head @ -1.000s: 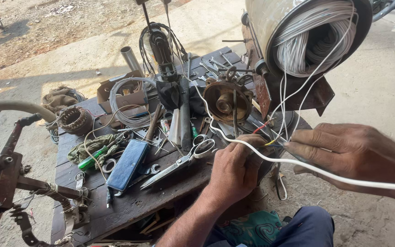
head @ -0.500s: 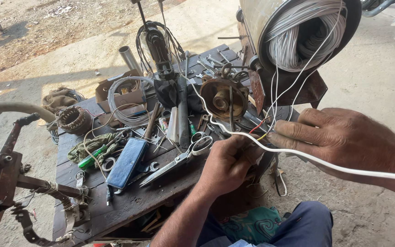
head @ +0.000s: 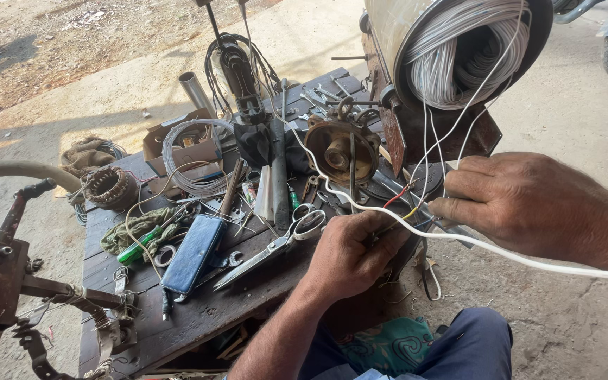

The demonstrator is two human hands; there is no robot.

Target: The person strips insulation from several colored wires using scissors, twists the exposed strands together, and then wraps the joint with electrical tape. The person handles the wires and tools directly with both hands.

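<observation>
My left hand [head: 352,255] is closed around the end of a white cable [head: 529,262] at the near edge of a dark wooden bench [head: 198,317]. Thin red and yellow leads [head: 399,200] stick out of that fist. My right hand [head: 529,204] reaches in from the right and pinches the same cable and thin wires just past the left fist. Above both hands stands a metal motor body [head: 402,28] packed with white winding wire [head: 459,63]. Scissors [head: 276,248] lie just left of my left hand.
The bench holds a round rusty motor end cover [head: 341,151], a blue case [head: 193,253], a white wire coil [head: 191,158], a green screwdriver [head: 138,246], spanners and a small wound stator [head: 110,186]. A rusty iron frame [head: 8,281] stands at the left. Bare ground surrounds the bench.
My right hand has moved left and slightly up, closer to my left fist. The left hand has closed tighter over the cable end near the bench edge.
</observation>
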